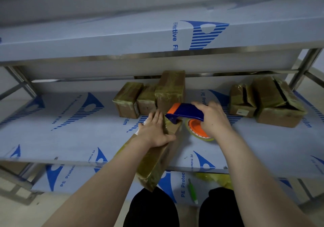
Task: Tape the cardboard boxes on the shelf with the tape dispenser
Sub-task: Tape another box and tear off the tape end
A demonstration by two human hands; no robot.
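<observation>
Film-covered steel shelf (70, 139) carries taped boxes (170, 88) at twelve o'clock and two more boxes (277, 102) at two o'clock. Your long box (157, 160) lies at centre, its near end overhanging the front edge. Your left hand (154, 132) lies flat on top, fingers straight; press down so the box cannot slide. Your right hand (213, 119) grips the tape dispenser (184, 112), nose at the box's far end: draw it toward six o'clock, steady and low.

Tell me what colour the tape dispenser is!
The tape dispenser is dark blue with orange parts; the head view shows it.
</observation>
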